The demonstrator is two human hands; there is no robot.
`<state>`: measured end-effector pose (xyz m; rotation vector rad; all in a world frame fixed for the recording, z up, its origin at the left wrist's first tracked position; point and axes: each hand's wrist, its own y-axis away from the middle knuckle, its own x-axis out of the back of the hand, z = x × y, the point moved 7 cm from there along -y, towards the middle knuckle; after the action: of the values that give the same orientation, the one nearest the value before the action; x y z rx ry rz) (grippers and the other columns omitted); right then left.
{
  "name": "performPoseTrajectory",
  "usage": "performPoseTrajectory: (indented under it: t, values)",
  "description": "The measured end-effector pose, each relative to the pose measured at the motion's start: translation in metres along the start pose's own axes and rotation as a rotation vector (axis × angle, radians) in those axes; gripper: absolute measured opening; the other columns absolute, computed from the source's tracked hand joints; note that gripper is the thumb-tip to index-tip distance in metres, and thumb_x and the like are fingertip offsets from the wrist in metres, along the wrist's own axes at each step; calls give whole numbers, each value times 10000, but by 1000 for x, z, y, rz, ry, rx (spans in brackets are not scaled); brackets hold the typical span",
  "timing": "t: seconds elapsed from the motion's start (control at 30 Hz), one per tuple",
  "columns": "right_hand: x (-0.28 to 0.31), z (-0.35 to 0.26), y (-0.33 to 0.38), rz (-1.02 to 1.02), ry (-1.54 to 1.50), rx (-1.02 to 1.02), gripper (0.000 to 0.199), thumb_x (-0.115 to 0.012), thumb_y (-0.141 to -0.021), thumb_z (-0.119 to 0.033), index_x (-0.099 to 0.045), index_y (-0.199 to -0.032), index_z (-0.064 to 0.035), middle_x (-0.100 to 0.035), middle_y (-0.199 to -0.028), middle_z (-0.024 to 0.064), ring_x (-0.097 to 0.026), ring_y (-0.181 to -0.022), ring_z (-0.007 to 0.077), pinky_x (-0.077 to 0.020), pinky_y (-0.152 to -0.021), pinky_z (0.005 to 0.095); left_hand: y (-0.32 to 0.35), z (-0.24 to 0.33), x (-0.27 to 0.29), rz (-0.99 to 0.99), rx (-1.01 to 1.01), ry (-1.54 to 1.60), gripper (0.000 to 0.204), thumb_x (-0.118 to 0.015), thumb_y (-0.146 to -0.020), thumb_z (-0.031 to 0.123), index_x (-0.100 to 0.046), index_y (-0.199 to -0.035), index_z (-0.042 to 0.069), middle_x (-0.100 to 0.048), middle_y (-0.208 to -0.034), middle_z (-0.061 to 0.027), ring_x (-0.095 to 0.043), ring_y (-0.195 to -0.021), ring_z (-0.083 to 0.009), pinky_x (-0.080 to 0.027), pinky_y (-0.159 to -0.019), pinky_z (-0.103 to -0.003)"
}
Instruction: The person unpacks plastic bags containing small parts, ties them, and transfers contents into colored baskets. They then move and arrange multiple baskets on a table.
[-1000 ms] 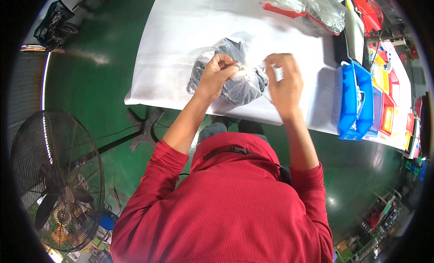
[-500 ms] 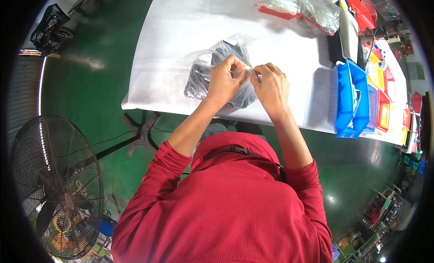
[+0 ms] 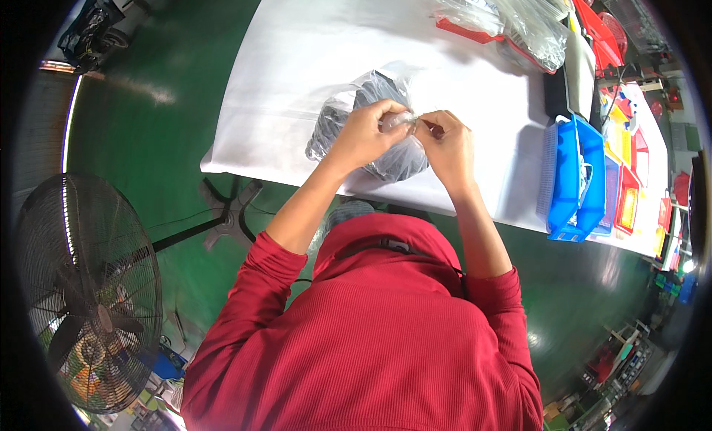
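A clear plastic bag point(image 3: 400, 163) with dark contents lies near the front edge of the white-covered table point(image 3: 289, 45). Its gathered, twisted neck rises between my two hands. My left hand point(image 3: 368, 134) is closed round the neck, thumb and fingers pinching the plastic. From the other side, my right hand point(image 3: 448, 142) pinches the neck's end with thumb and forefinger. The fingertips of both hands nearly meet there. What the dark contents are cannot be made out through the film.
A blue plastic basket point(image 3: 591, 183) stands at the table's right edge, with more coloured bins beyond it. Filled clear bags point(image 3: 530, 23) lie over red trays point(image 3: 467, 32) at the back right. A black floor fan point(image 3: 96, 297) stands on the left.
Both hands still hold the bag's neck. My right fingers have curled in more, and the hands have shifted slightly round the twisted plastic. The whole view has moved a little.
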<state>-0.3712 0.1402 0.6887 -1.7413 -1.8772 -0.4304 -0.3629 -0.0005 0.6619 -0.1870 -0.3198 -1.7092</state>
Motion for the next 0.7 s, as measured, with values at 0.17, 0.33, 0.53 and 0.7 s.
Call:
performPoseTrajectory:
  t: [0.17, 0.33, 0.53, 0.7]
  values:
    - [3, -29, 3, 101, 422, 331, 102, -614, -709, -122, -585, -742, -30, -605, -749, 113, -599, -642, 288, -476, -582, 361, -1, 23, -2, 77, -151, -161, 200, -615, -752, 42, -589, -946, 2, -620, -868, -133, -587, -734, -173, -459, -681, -274]
    - [-2, 13, -21, -10, 169, 61, 117, -622, -712, -131, -620, -777, -34, -604, -744, 110, -608, -646, 257, -478, -594, 346, -10, 33, -4, 74, -254, -153, 177, -594, -755, 18, -581, -931, -1, -624, -892, -108, -593, -785, -164, -460, -728, -261]
    - [17, 7, -46, -211, -17, 96, 132, -657, -707, -85, -651, -835, -53, -603, -793, 82, -586, -673, 218, -468, -624, 319, -27, -29, -5, 15, 95, 491, 190, -558, -815, 66, -572, -1000, 23, -591, -923, -6, -551, -823, -77, -447, -735, -227]
    - [8, 2, -49, -236, 195, 353, 143, -665, -721, -141, -624, -851, -95, -612, -816, 43, -574, -808, 229, -434, -716, 346, -24, -46, -11, 27, 294, 743, 170, -545, -831, 110, -597, -986, 65, -586, -874, 27, -517, -745, -38, -403, -635, -185]
